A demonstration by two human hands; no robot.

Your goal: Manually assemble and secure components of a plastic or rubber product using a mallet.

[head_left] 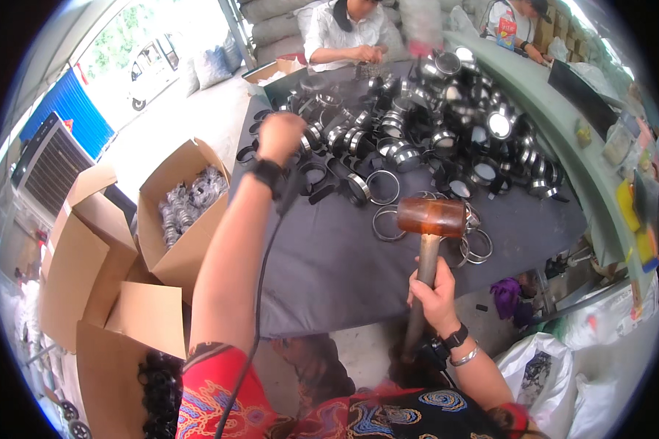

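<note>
My right hand point(435, 294) is wrapped round the wooden handle of a mallet point(432, 218), its amber-brown head upright over the near right part of the table. Reaching to the far left, my left hand point(280, 137) is at the edge of a heap of black parts with shiny metal rings point(395, 124). Motion smears its fingers, so whether it holds anything does not show. Several bare metal rings point(383, 187) lie on the dark tabletop point(307, 271) near the mallet head, some partly behind it.
Left of the table, an open cardboard box point(184, 212) holds wrapped parts; another box point(110, 358) below it contains black pieces. A dark cable point(259, 285) runs along my left arm. Across the table sits a person point(351, 36). White sacks point(542, 369) stand at lower right.
</note>
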